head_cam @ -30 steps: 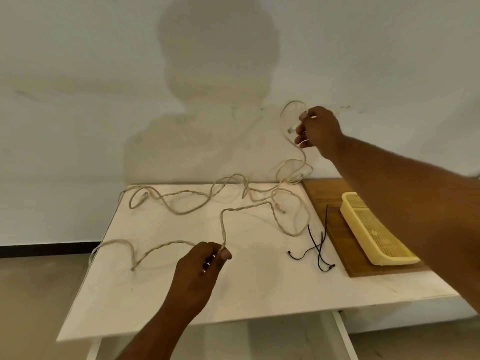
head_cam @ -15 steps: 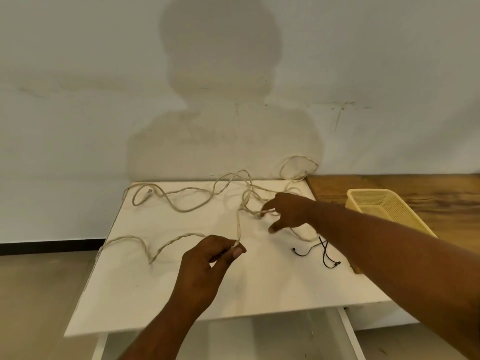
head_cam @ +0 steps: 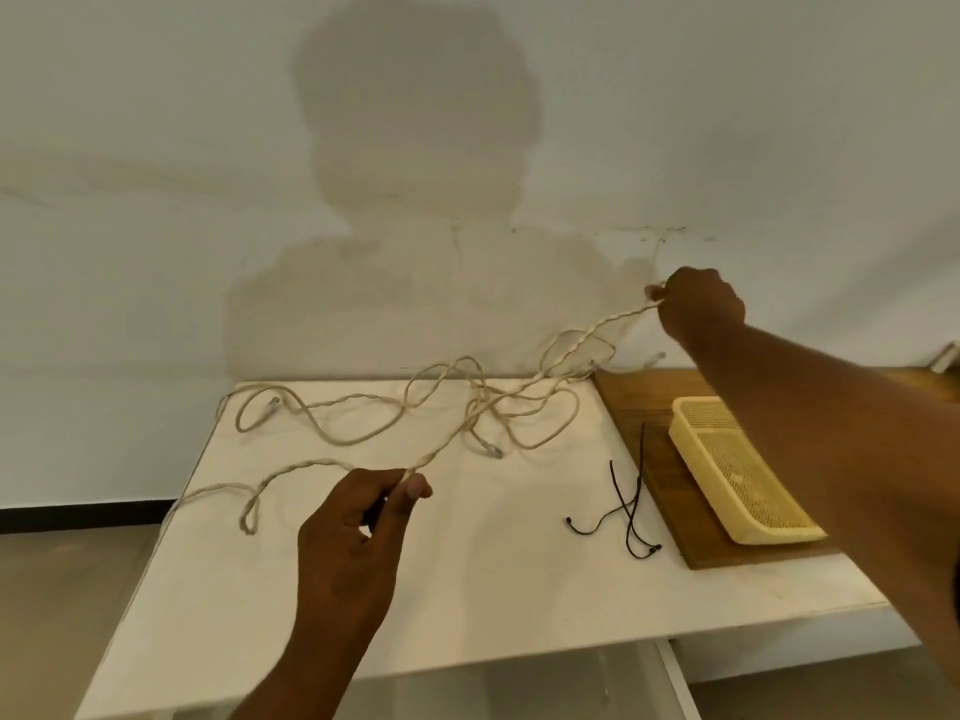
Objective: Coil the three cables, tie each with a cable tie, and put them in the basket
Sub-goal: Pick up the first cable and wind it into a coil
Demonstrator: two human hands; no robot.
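Observation:
Cream twisted cables (head_cam: 358, 439) lie tangled across the back of the white table (head_cam: 498, 605). My left hand (head_cam: 358, 532) pinches one cable between thumb and finger near the table's middle. My right hand (head_cam: 696, 309) grips the same cable high up by the wall, so a stretch (head_cam: 524, 389) runs taut between my hands. Black cable ties (head_cam: 628, 506) lie crossed on the table to the right. A yellow mesh basket (head_cam: 748, 532) sits on a wooden board (head_cam: 639, 407) at the right.
The wall stands close behind the table. A cable end with a plug (head_cam: 491, 450) lies near the table's centre. Part of one cable (head_cam: 208, 493) hangs over the table's left edge. Floor shows to the left and below.
My right hand has risen from the tangle on the table to high at the right by the wall, pulling a cable stretch taut. My left hand keeps its pinch.

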